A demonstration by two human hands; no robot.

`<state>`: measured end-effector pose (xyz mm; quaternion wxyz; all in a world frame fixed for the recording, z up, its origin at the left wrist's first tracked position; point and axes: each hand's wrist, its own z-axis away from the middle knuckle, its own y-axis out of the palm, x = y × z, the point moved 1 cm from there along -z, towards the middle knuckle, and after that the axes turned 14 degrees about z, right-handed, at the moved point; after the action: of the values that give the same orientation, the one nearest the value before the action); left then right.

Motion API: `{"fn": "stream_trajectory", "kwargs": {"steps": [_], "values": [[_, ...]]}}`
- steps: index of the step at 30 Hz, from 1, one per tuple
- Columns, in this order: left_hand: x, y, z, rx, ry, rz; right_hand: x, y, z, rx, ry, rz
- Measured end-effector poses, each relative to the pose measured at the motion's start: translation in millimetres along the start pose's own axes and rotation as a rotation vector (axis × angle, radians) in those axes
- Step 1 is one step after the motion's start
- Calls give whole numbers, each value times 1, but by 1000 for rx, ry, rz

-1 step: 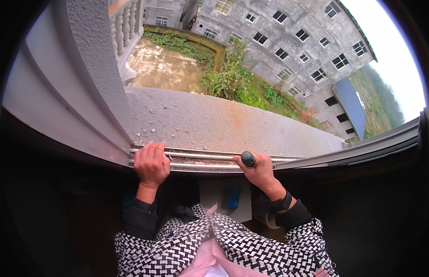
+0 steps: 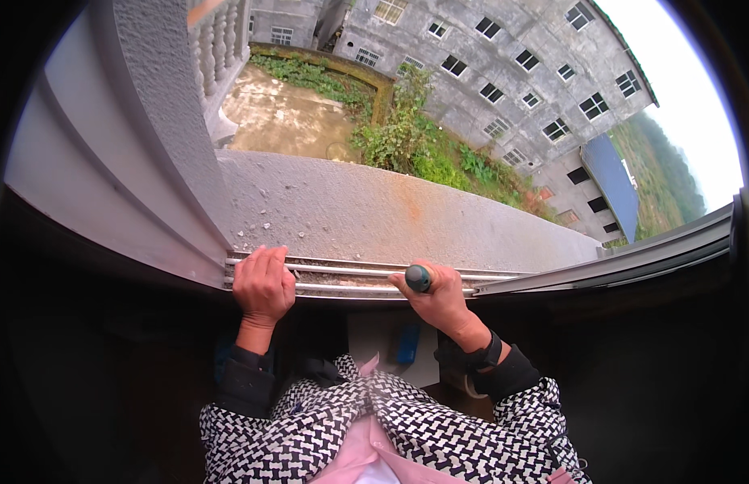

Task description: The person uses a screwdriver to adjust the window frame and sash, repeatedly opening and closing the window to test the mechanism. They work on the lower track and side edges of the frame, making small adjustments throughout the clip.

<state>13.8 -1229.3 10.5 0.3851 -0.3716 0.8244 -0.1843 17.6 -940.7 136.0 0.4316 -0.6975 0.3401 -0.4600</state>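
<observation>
My right hand [image 2: 439, 297] is wrapped round the dark green, round-ended handle [image 2: 418, 278] of a tool, held over the window track. The hand hides its working end, so I cannot tell the kind. My left hand [image 2: 264, 284] curls its fingers over the rails at the track's left end. Between both hands runs the white-railed window track [image 2: 342, 287], with brown dirt and grit lying in its grooves.
Beyond the track lies a rough concrete ledge [image 2: 326, 202] with small loose crumbs and a rust stain, ending at a drop to a yard. A wall [image 2: 161, 89] bounds the left, a window frame [image 2: 673, 256] the right. Below the track sits a blue object [image 2: 407, 344] on a pale surface.
My right hand, with the green-handled tool, has shifted a little to the left along the track. My left hand stays almost in place.
</observation>
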Motion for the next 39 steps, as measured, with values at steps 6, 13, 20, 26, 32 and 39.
{"fn": "stream_trajectory", "kwargs": {"steps": [6, 13, 20, 26, 32, 39], "values": [[-3, -21, 0, -156, -47, 410, 111, 40, -55, 11, -39, -664], [-25, -53, 33, -101, -67, 361, 74, -2, -52, 139, 50, -492], [-29, -51, 24, -34, -127, 234, 106, 68, -59, 3, -60, -802], [-35, -43, 10, 103, -147, 12, 21, 26, -37, -222, 80, -974], [-46, -18, -12, 330, -229, -320, -41, 18, 14, -486, 113, -736], [-70, -9, -53, 615, -387, -362, -32, 7, 36, -553, 40, -753]]}}
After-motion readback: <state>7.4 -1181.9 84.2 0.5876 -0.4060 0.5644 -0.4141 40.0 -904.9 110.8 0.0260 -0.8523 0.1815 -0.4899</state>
